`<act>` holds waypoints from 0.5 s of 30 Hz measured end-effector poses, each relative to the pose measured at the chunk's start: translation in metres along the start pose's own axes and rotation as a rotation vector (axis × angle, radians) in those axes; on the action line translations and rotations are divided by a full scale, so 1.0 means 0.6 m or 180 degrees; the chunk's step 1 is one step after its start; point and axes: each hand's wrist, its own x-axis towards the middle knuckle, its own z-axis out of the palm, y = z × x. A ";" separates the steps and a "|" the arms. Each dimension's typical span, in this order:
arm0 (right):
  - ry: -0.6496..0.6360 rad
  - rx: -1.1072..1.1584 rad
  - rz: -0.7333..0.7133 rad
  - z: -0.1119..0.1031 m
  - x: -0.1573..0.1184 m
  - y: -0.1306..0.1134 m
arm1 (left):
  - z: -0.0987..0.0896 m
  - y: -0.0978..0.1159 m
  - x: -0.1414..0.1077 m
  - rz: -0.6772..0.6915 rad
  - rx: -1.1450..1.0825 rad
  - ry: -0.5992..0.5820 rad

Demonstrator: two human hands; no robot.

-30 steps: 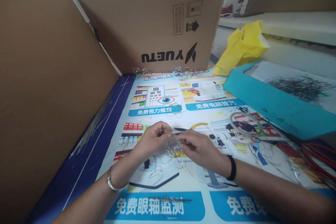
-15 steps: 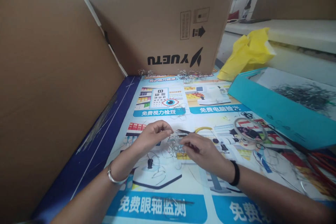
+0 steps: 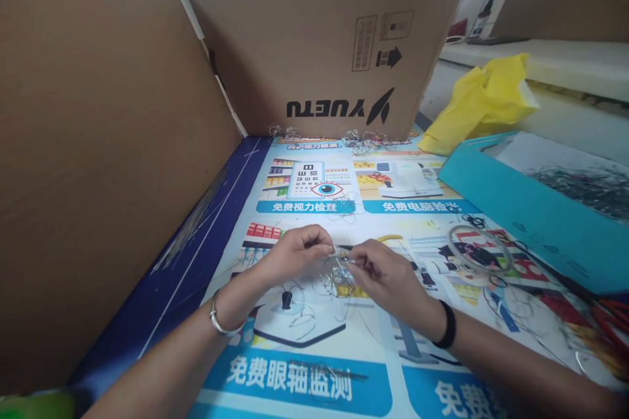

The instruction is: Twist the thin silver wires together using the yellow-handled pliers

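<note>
Over the printed sheet, my left hand (image 3: 303, 254) is closed in a pinch, thumb against forefinger, on a thin wire (image 3: 330, 256). Close by on its right, my right hand (image 3: 386, 275) also pinches at thin wire, its fingertips nearly meeting the left ones. Just below the fingertips sits a loose tangle of fine silvery wires (image 3: 340, 281); whether it hangs or rests on the sheet I cannot tell. Partly hidden behind my right hand lies a curved yellow handle (image 3: 392, 238).
Tall cardboard panels (image 3: 324, 33) stand at the left and back. On the right, a turquoise box (image 3: 531, 222) holds many dark wire pieces (image 3: 584, 190). Nearby are a yellow bag (image 3: 479, 105), a clear ring-shaped roll (image 3: 479, 249) and red-handled scissors (image 3: 612, 321). Straight wires (image 3: 194, 219) lie at left.
My hands have come closer together at the wire. My right hand now covers the dark tip seen by the yellow handle. The whole view has shifted slightly.
</note>
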 end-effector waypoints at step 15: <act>0.0016 0.0247 0.0229 0.003 0.038 -0.006 | -0.017 -0.002 0.002 0.0260 0.0329 0.0027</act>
